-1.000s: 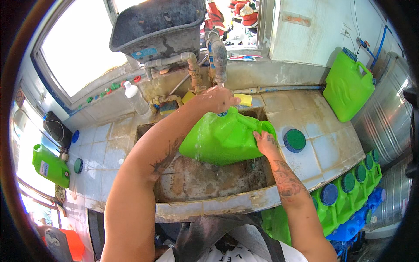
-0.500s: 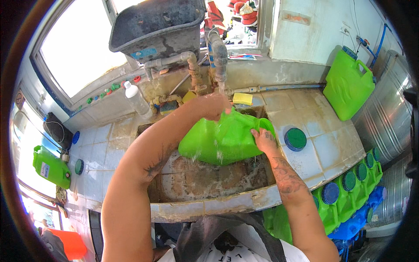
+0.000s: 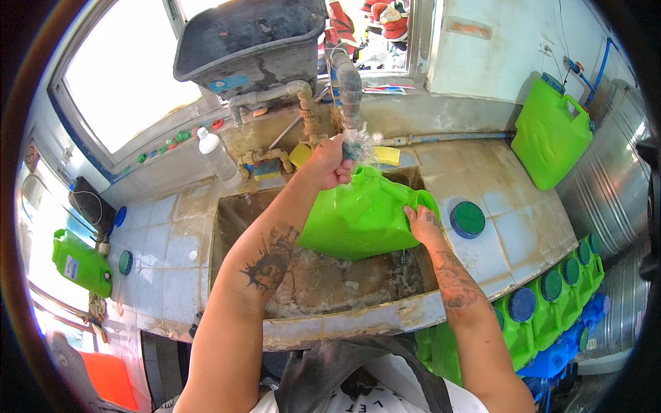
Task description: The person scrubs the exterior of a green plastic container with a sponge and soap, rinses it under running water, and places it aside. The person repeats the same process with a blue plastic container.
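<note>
green jug (image 3: 365, 221) — lying crosswise, mouth (image 3: 432, 200) rightward

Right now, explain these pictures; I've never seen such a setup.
There is no machine: each grip is a person's bare hand. A wide fisheye camera worn on the head looks down, bending straight edges. The right grip holds a bright-green plastic jug near its wide open mouth, over a stained rectangular sink. The left grip holds a small, dark bluish object in splashing water beneath a gray pipe tap; spray blurs its shape. On the pale tiled counter, a round dark-green lid lies right of the sink.
</note>
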Demonstrator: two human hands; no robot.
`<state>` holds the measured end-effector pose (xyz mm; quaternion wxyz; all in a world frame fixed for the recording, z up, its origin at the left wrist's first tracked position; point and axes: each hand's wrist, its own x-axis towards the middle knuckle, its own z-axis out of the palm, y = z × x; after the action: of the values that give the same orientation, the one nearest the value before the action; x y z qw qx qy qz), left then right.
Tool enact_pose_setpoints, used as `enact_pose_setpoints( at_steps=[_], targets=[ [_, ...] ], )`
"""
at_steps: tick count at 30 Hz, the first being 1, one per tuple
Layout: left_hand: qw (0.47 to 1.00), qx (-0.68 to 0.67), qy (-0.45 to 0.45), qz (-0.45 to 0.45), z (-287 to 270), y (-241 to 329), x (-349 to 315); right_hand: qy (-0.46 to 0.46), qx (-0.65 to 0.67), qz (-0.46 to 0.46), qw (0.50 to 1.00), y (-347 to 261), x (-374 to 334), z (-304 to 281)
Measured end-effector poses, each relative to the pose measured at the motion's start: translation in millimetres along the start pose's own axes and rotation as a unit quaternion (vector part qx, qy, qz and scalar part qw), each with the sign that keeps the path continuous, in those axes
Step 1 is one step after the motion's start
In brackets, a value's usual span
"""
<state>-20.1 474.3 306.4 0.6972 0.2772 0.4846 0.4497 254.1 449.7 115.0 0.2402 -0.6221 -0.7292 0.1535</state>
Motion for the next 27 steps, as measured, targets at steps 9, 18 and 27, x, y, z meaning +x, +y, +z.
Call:
enact_pose_setpoints(
  at_steps=[9, 18, 27],
  targets=[
    [0.925, 0.346, 0.145, 0.064, -96, -11, -52, -0.025, -0.030, -0.137, 0.990, -78, 18, -13],
    [0.798, 0.511, 0.276, 0.163, -177, -72, -141, -0.031, -0.100, -0.330, 0.938, -162, 29, 31],
    [0.739, 0.565, 0.229, 0.289, -188, -83, -156, -0.069, -0.124, -0.286, 0.948, -174, 18, 18]
  ],
)
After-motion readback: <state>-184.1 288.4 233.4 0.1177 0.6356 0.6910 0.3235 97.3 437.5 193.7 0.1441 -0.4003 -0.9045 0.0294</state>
